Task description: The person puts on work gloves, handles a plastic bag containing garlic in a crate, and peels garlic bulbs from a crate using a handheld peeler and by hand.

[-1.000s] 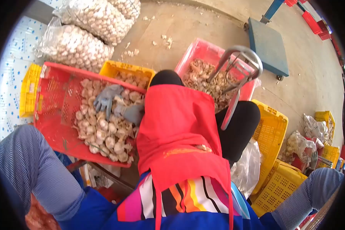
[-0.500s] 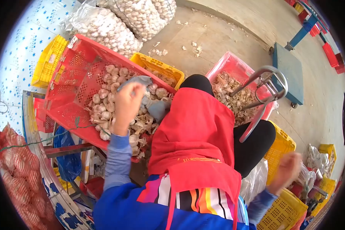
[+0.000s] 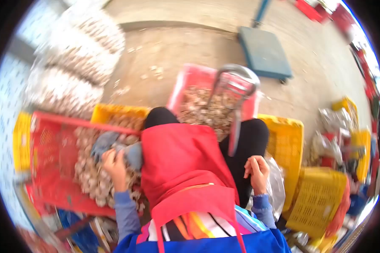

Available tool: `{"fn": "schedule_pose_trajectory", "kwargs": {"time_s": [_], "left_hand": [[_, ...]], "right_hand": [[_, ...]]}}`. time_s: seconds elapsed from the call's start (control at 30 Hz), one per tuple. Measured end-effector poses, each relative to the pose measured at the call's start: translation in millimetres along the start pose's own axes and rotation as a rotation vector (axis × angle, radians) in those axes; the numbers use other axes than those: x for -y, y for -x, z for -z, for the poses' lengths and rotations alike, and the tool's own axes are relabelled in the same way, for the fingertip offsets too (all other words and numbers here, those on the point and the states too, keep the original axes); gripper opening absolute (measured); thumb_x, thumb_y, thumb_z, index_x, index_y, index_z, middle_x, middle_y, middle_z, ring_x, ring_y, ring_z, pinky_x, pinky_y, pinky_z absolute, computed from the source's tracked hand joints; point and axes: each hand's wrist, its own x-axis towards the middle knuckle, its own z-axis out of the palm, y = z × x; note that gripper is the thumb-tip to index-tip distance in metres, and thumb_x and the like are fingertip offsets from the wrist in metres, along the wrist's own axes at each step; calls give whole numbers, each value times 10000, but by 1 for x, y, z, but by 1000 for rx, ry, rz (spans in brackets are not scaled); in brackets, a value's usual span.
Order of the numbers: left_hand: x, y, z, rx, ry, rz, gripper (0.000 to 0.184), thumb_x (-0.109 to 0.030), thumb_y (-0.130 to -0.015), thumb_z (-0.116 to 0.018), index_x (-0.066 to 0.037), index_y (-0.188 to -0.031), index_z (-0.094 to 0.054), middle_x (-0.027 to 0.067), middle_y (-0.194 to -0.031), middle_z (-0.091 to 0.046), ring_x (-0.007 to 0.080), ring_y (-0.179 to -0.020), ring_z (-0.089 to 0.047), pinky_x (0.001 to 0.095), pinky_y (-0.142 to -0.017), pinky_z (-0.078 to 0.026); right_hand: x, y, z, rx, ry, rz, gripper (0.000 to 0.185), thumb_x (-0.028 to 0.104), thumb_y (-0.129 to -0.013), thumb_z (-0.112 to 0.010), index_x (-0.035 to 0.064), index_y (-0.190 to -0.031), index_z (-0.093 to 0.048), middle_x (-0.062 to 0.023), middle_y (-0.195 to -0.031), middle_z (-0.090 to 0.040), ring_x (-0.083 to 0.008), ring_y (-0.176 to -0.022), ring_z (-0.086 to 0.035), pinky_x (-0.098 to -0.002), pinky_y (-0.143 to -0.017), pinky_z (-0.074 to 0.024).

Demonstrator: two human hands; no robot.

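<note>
My left hand (image 3: 115, 168) is over the red crate (image 3: 55, 189) of garlic bulbs (image 3: 90, 177), its fingers curled together. Its fingertips are next to a grey-blue glove (image 3: 103, 144); blur hides whether they touch it or hold anything. A second grey-blue piece of cloth (image 3: 134, 156) lies against the red apron (image 3: 179, 156). Beside my black-clad right leg, my right hand (image 3: 258, 172) is raised with loosely closed fingers and nothing visible in them. Ahead, a curved metal frame (image 3: 239, 78) stands at a pink crate (image 3: 183, 80) of garlic skins and pieces (image 3: 200, 105).
Big clear sacks of garlic (image 3: 71, 55) stand at the back left. A small yellow crate (image 3: 101, 111) sits behind the red one. To my right are yellow crates (image 3: 321, 198) and clear plastic bags (image 3: 274, 189). A blue platform cart (image 3: 264, 52) is farther off.
The view has swung to the right and blurred. My right hand has come inward from the far right to beside my leg. My left hand stays over the garlic, now lower beside the glove.
</note>
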Motion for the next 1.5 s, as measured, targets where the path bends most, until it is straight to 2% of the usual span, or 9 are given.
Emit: {"fn": "schedule_pose_trajectory", "kwargs": {"time_s": [0.13, 0.5, 0.67, 0.73, 0.9, 1.0, 1.1, 1.27, 1.5], "left_hand": [[-64, -27, 19, 2, 137, 254, 88, -37, -954, -659, 50, -940, -651, 16, -849, -614, 106, -767, -546, 274, -713, -475], [-166, -75, -35, 92, 750, 37, 167, -97, -999, -661, 66, -1013, -691, 63, -981, -694, 124, -883, -610, 278, -790, -504], [-164, -41, -58, 381, 911, 118, 188, -81, -1000, -645, 70, -1104, -683, 86, -1011, -704, 133, -883, -625, 295, -842, -527], [-185, -27, -63, 475, 901, 130, 184, -73, -996, -639, 72, -1103, -680, 72, -1005, -701, 120, -878, -618, 282, -839, -517], [-215, -22, -73, 610, 686, 49, 138, -12, -964, -641, 87, -1060, -650, 23, -940, -648, 91, -847, -561, 240, -776, -463], [-219, -33, -73, 533, 635, -231, 158, 13, -937, -674, 116, -1052, -640, -1, -917, -612, 90, -832, -530, 231, -747, -438], [-232, -50, -66, 617, 666, -97, 148, 34, -903, -680, 116, -1014, -629, 5, -867, -599, 91, -784, -511, 237, -696, -432], [-228, -71, -76, 542, 775, -253, 208, 51, -869, -717, 77, -1074, -691, 144, -1060, -740, 175, -941, -688, 281, -851, -528], [-223, -55, -46, 591, 580, -503, 188, 15, -874, -714, 55, -1057, -707, 169, -1079, -731, 285, -981, -724, 335, -874, -556]], "right_hand": [[-4, 5, 12, -50, -139, -34, 149, 124, -1044, -564, -3, -1028, -641, -81, -777, -653, -115, -544, -596, -247, -469, -499], [-9, 22, 16, 23, -105, 63, 162, 156, -1046, -577, 13, -1042, -653, -30, -804, -657, -68, -617, -614, -219, -524, -508], [-38, 56, 108, -369, 100, -18, 266, 239, -1017, -604, 10, -925, -704, -20, -732, -658, -57, -612, -612, -221, -547, -509], [-54, 60, 165, -364, 335, -416, 368, 328, -984, -630, -20, -889, -703, -92, -740, -694, -174, -653, -679, -325, -603, -558], [-173, 37, 295, -943, 1063, -19, 354, 283, -932, -583, -42, -931, -725, -285, -890, -706, -450, -898, -696, -509, -821, -544], [-75, 48, 227, -637, 1292, -284, 331, 313, -935, -571, 39, -891, -750, -218, -930, -724, -439, -862, -684, -511, -771, -538], [-22, 69, 199, -141, 1321, -302, 316, 332, -923, -624, 57, -848, -760, -188, -942, -729, -425, -822, -681, -482, -738, -548], [37, 51, 105, -35, 434, 172, 195, 123, -980, -618, -25, -929, -735, -106, -833, -743, -202, -765, -715, -319, -716, -555], [74, -1, -36, 453, 97, 197, 231, 98, -1040, -545, -50, -952, -700, -76, -882, -723, -115, -786, -687, -265, -719, -556]]}}
